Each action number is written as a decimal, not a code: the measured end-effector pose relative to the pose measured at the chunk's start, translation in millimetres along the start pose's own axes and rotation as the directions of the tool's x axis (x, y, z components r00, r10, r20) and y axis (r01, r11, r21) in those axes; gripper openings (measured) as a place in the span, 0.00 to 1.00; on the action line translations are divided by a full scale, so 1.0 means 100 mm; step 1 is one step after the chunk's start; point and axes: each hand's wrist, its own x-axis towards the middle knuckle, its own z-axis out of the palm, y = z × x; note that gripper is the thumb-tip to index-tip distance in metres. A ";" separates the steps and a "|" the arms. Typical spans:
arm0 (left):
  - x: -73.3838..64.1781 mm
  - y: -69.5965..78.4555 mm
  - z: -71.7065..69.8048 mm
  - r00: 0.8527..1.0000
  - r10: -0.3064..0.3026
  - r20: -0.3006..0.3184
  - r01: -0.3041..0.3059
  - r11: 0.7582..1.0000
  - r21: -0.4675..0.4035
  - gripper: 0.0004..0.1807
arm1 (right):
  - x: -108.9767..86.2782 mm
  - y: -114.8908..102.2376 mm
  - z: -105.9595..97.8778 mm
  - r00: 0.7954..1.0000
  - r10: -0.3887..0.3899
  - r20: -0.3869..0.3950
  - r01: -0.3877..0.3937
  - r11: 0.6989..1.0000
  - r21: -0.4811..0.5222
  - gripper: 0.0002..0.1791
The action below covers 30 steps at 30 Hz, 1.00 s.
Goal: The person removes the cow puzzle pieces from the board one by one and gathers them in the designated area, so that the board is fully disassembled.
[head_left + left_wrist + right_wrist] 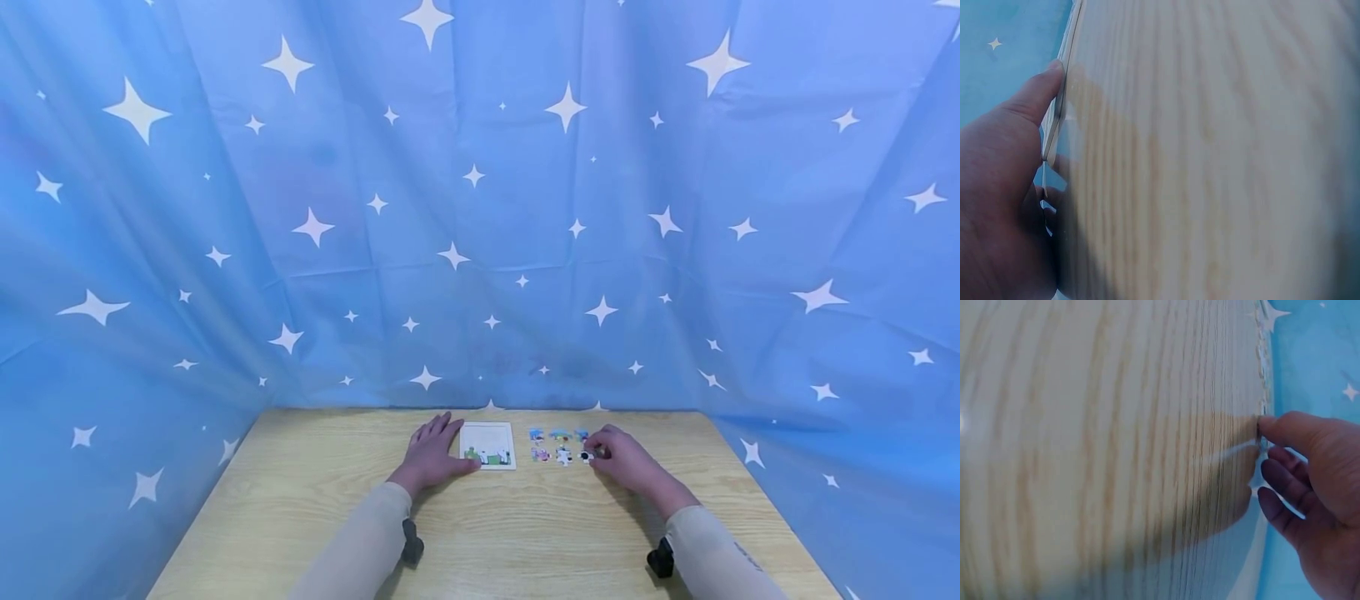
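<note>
A square puzzle board [486, 442] with a pale blank upper part and a green picture strip along its bottom lies flat on the table. My left hand [435, 454] rests at its left side with fingers spread and the thumb on its lower left corner. To the right, several colourful jigsaw pieces [562, 455] lie in two rows. My right hand [622, 458] pinches the black-and-white jigsaw piece [586, 457] at the right end of the near row, at table height. In the right wrist view the thumb [1291, 430] meets the tabletop edge-on, and the piece is mostly hidden.
The light wooden table [517, 533] runs back to a blue curtain [480, 208] with white stars, which also hangs along both sides. A black wrist camera [412, 543] sits on the left sleeve, and another camera [660, 558] on the right.
</note>
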 end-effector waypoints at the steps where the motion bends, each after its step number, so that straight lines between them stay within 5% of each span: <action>1: 0.00 -0.01 0.00 1.000 -0.003 0.005 0.003 1.000 -0.002 0.59 | 0.00 0.00 0.00 1.000 0.002 -0.002 -0.002 1.000 -0.001 0.12; 9: 0.06 -0.10 0.05 1.000 -0.013 0.024 0.013 1.000 0.013 0.60 | 0.02 -0.14 0.01 1.000 -0.007 -0.009 0.007 1.000 0.021 0.10; 16: 0.04 -0.06 0.02 0.999 -0.023 0.032 0.022 1.000 0.011 0.60 | 0.12 -0.41 0.14 0.994 -0.111 0.024 0.110 0.993 0.033 0.07; 24: 0.07 -0.09 0.03 1.000 -0.007 0.021 0.007 1.000 0.006 0.60 | 0.36 -0.82 0.29 0.989 -0.142 0.045 0.141 0.990 0.022 0.08; 30: -0.01 0.05 -0.07 1.000 0.001 0.012 -0.001 1.000 0.013 0.60 | 0.55 -1.08 0.44 0.980 -0.170 0.105 0.169 0.985 0.019 0.10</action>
